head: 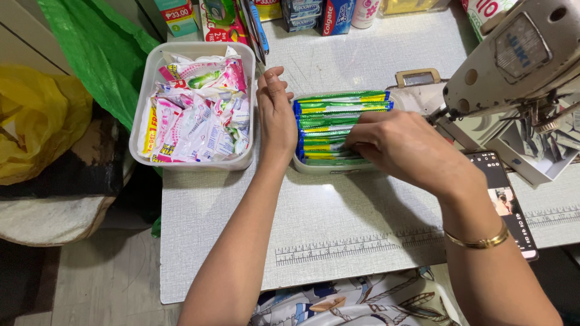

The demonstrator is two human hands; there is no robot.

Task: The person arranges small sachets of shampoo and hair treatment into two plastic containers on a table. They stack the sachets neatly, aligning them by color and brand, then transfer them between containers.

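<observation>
A white rectangular tub [329, 169] in the middle of the table holds a stack of green, yellow and blue sachets [329, 118] standing on edge. My left hand [275, 111] lies flat against the tub's left end, fingers together and pointing away from me. My right hand [402, 145] rests on the right part of the sachet row, fingertips pressed among the packets. A second white tub [145, 90] to the left is filled with several pink and white sachets [196, 111].
A sewing machine head [513, 60] overhangs the right side. A phone [506, 202] lies beside my right wrist. Boxes and tubes line the table's far edge [302, 15]. Green [99, 48] and yellow [36, 121] plastic bags sit off the left side.
</observation>
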